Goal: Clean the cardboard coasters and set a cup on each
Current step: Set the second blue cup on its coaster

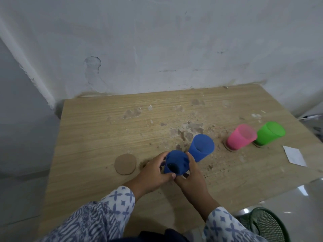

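Our left hand [153, 170] and right hand [190, 173] clasp the nearer blue cup [176, 162]; we should set it upright, centred on the bare cardboard coaster [125, 164].

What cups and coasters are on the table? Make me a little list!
held cup: dark blue plastic cup, gripped by left hand and right hand
standing cups: second blue plastic cup, pink plastic cup, green plastic cup
under cups: coaster rims show under pink and green; under second blue, cannot tell
bare coaster: round brown cardboard coaster, left of the hands
table: scuffed wooden table, crumbs scattered
also: white paper piece
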Motion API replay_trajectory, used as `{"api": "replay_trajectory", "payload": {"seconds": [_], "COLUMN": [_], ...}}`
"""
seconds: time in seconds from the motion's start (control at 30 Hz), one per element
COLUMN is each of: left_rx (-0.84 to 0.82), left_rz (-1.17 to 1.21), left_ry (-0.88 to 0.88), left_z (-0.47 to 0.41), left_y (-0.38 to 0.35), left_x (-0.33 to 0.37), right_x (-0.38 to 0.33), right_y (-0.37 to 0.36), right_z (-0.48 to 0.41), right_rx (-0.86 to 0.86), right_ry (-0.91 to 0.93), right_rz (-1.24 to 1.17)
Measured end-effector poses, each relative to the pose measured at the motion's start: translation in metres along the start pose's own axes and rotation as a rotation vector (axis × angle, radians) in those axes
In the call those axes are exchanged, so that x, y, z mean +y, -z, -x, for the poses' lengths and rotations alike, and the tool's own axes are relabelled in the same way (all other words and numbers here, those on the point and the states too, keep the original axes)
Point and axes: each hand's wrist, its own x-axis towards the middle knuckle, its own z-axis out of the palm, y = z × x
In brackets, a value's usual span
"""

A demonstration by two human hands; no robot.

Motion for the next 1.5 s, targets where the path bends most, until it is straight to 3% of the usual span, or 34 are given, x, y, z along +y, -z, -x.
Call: {"api": "replay_trajectory", "payload": {"seconds": [0.37,0.47,0.6,0.7,0.97,1.17,1.5], "left_rx": [-0.007,0.053,0.236,0.282,0.160,0.075,0.003], "left_rz": [-0.033,-0.066,-0.013,0.014,-0.111,-0.138,-0.254], "left_ry": [0.030,0.024,-0.126,-0.207,-0.408,-0.511,-0.435], "left_z": [-0.002,0.002,0.012,0.014,0.002,-0.016,-0.076], "left_y": [-0.002,-0.002,-0.001,0.000,-0.033,-0.075,-0.169], "left_x": [0.001,0.002,0.015,0.032,0.077,0.105,0.113], "right_x": [-0.001,0.003,0.011,0.011,-0.008,-0.011,0.053], "right_y": [0.004,0.005,0.010,0.016,0.052,0.089,0.157], "right_z": [-0.004,0.001,0.011,0.018,0.033,0.027,-0.009], "right_rx": [-0.018,-0.013,0.000,0.067,0.393,0.538,0.585], "right_ry": [0.034,0.005,-0.058,-0.103,0.108,0.132,0.076], "right_rz": [0.031,-0.024,-0.085,-0.109,-0.124,-0.262,-0.261]}}
